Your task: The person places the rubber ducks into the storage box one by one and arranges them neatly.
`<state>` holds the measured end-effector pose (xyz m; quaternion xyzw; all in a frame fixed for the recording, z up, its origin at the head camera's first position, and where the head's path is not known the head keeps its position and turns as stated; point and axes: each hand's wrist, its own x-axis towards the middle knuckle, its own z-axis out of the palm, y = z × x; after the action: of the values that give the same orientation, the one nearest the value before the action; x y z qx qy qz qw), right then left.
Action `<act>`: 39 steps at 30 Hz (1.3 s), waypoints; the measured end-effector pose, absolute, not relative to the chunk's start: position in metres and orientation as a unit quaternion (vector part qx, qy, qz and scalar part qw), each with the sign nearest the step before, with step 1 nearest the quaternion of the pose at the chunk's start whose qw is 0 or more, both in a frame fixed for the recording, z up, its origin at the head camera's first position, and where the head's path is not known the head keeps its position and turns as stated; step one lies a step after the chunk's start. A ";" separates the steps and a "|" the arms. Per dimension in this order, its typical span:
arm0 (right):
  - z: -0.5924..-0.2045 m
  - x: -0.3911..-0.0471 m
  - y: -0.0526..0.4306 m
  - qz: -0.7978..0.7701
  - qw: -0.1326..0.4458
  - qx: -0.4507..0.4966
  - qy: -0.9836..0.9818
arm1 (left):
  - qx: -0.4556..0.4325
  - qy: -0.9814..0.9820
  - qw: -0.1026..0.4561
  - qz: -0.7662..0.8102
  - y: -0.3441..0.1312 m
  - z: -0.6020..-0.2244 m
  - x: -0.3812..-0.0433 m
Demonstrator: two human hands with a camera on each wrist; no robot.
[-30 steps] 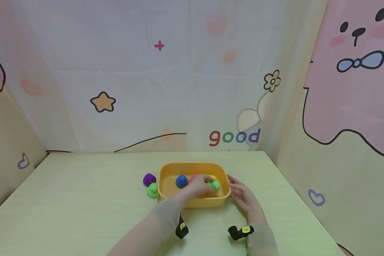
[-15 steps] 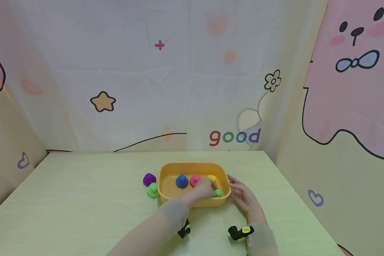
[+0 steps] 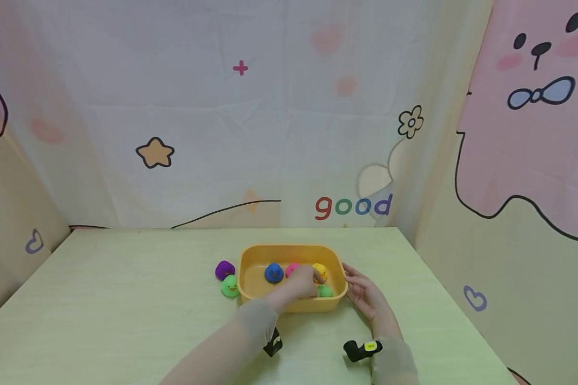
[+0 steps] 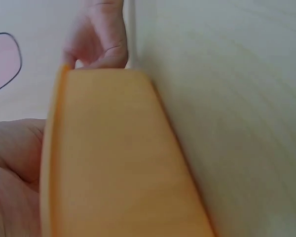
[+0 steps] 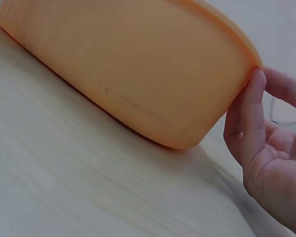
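Observation:
In the head view, a yellow-orange plastic box (image 3: 289,306) holds small toy ducks: a blue duck (image 3: 273,273), a pink duck (image 3: 292,270), a yellow duck (image 3: 320,271) and a green duck (image 3: 325,291). My left hand (image 3: 298,283) reaches over the front rim into the box, its fingers extended between the yellow and green ducks, partly covering the pink one. The fingertips are hidden in this view. My right hand (image 3: 366,294) touches the box's right end from outside, fingertips right at the rim in the right wrist view.
Just left of the box, a purple duck (image 3: 225,270) and another green duck (image 3: 230,286) sit on the pale table (image 3: 125,310). A printed cloth backdrop (image 3: 197,117) rises behind and at both sides.
My left hand has lowered a green duck to the front right of the box and drawn slightly back left from it. The right hand stays at the box's end.

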<state>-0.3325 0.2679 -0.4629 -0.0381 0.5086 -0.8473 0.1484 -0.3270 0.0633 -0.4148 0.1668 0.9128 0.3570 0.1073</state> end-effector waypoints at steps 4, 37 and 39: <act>-0.463 -0.334 0.267 -0.841 0.144 -0.020 0.521 | 0.189 0.892 0.121 0.393 0.044 -0.404 -0.327; -0.461 -0.331 0.265 -0.849 0.145 -0.001 0.508 | 0.118 0.832 0.015 0.541 -0.149 -0.425 -0.344; -0.460 -0.331 0.265 -0.848 0.150 -0.005 0.507 | 0.112 0.833 0.021 0.541 -0.151 -0.429 -0.345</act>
<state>-0.3309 0.2651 -0.4604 -0.0050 0.5075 -0.8484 0.1504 -0.3445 -0.1508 -0.4288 0.1124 0.8330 0.5414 0.0208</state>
